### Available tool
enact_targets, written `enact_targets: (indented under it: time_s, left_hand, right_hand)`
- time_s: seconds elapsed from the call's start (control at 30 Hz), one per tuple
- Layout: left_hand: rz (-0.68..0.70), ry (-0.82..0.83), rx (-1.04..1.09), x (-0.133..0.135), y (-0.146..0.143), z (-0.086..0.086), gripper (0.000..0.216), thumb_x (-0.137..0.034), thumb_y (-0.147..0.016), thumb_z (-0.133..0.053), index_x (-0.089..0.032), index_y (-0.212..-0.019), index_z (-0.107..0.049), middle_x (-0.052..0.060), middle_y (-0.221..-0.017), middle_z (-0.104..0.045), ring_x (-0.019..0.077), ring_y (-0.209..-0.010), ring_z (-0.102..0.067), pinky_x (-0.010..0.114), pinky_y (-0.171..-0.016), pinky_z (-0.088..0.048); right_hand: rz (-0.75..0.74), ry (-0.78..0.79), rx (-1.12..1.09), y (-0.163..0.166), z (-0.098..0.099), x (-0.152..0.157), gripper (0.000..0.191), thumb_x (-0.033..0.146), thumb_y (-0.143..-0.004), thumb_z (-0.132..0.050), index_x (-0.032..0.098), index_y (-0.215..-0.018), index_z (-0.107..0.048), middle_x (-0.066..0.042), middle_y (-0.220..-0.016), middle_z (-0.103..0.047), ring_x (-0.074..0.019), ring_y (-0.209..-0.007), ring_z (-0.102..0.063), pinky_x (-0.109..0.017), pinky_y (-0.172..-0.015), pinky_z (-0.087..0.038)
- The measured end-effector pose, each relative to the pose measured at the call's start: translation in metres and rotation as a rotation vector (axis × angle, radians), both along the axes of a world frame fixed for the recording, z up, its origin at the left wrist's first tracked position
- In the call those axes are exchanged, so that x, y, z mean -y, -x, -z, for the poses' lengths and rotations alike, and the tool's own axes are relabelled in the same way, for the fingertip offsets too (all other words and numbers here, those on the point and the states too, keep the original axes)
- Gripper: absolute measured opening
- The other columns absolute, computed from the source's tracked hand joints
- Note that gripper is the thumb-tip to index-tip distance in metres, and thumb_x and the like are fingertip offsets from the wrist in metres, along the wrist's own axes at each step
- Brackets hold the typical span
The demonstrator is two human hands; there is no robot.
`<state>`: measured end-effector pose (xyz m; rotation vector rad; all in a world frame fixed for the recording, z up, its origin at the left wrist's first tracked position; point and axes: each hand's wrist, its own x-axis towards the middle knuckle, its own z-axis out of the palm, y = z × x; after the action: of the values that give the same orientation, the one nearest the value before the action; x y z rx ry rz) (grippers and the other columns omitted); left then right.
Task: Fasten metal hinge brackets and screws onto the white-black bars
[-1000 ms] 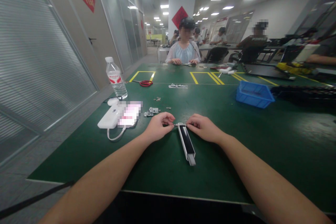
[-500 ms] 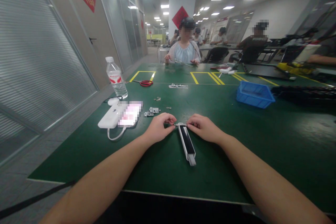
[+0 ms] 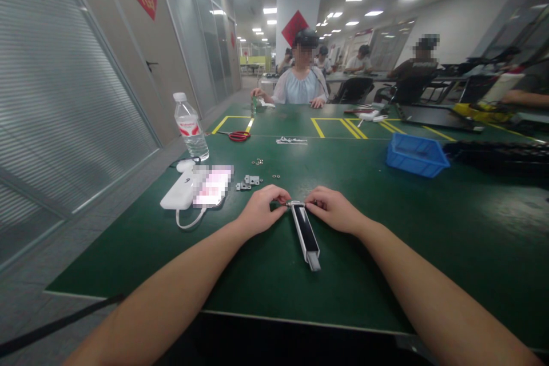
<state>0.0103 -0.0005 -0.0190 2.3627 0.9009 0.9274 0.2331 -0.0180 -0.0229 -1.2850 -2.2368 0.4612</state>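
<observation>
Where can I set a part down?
Bare tabletop lies between the blue bin and right hand, and between the white cable and left forearm. Crowded left of the left hand: metal brackets, power bank, bottle.

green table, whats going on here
A person works at the green table with both hands. The left hand and right hand have their fingertips at opposite ends of a thin metal piece, at the far end of a white-framed device lying on the table; how firmly they grip is too small to tell. Metal blocks lie just beyond the left hand. Across the table, another person has one hand at something small and green.
</observation>
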Motion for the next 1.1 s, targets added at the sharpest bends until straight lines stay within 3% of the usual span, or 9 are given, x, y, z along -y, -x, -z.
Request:
enact_targets:
  time_s: [1.1]
  left_hand:
    - [0.002, 0.036, 0.0, -0.0009, -0.003, 0.0025, 0.009, -0.013, -0.078, -0.059, -0.016, -0.086, -0.061, 0.002, -0.085, -0.063, 0.0137, -0.079, -0.06, 0.029, -0.075, -0.05]
  right_hand:
    - [-0.004, 0.0, -0.006, 0.0004, 0.0009, -0.0001, 0.016, 0.023, -0.085, -0.053, 0.017, -0.084, -0.067, -0.005, -0.082, -0.058, -0.013, -0.068, -0.052, -0.028, -0.066, -0.043]
